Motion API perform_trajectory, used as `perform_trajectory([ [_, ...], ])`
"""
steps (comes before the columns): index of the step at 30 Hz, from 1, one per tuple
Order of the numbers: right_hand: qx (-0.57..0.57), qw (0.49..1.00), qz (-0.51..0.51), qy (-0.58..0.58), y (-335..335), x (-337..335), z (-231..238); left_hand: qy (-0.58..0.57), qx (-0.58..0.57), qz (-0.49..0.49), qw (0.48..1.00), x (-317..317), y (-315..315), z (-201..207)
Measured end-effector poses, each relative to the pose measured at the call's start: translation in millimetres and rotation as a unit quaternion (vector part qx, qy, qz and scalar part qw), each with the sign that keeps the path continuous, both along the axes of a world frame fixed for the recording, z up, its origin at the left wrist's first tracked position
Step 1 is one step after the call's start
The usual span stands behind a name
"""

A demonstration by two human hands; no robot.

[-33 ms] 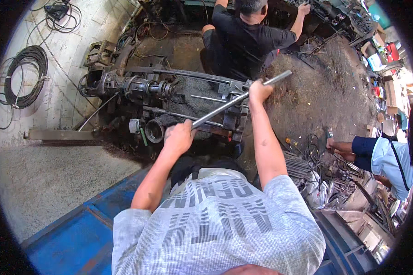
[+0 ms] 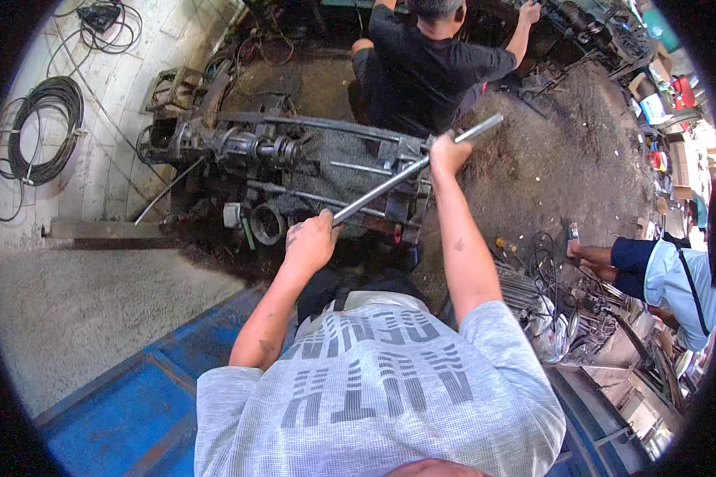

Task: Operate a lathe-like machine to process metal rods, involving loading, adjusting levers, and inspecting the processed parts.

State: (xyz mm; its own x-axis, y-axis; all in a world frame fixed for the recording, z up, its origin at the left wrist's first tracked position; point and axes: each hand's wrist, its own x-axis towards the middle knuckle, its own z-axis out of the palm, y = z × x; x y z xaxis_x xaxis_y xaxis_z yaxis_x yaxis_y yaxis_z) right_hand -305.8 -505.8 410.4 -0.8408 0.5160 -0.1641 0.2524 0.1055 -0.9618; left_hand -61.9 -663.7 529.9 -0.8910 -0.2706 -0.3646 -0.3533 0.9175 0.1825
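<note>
A long metal rod (image 2: 390, 184) slants across in front of me, its far end up to the right. My left hand (image 2: 311, 240) is wrapped round its lower left end. Farther up, my right hand (image 2: 451, 154) grips it, with a short length sticking out past the fist. Below the rod lies a dark, greasy machine (image 2: 250, 146) with parallel bars and a shaft with collars at its left. Whether the rod touches the machine, I cannot tell.
A person in a black shirt (image 2: 437, 75) crouches just beyond the machine. Another person (image 2: 676, 278) is at the right, near piled metal scrap (image 2: 605, 318). A coiled black cable (image 2: 46, 131) lies at the left. Blue metal panels (image 2: 111, 409) lie at the lower left.
The rod's far end has shifted very slightly up and left. Both hands keep their hold on it.
</note>
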Motion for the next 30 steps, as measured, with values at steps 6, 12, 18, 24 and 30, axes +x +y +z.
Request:
perform_trajectory([
  [6, 0.107, 0.922, 0.371, 0.034, -30, -19, 11, -0.07, 0.189, -0.023, 0.979, 47, 101, 10],
  [12, 0.316, 0.659, 0.68, 0.062, -58, 33, 71, 0.154, 0.242, 0.112, 0.951, 57, 74, 18],
  [18, 0.459, 0.422, 0.728, 0.285, 11, 161, 86, 0.276, 0.231, 0.197, 0.912, 85, 12, 15],
  [24, 0.433, 0.488, 0.757, -0.047, 137, 205, 36, 0.326, 0.224, 0.06, 0.916, 47, 16, -14],
  [30, 0.431, 0.765, 0.475, 0.049, 123, 137, -27, 0.328, -0.07, -0.074, 0.939, -36, 24, 1],
])
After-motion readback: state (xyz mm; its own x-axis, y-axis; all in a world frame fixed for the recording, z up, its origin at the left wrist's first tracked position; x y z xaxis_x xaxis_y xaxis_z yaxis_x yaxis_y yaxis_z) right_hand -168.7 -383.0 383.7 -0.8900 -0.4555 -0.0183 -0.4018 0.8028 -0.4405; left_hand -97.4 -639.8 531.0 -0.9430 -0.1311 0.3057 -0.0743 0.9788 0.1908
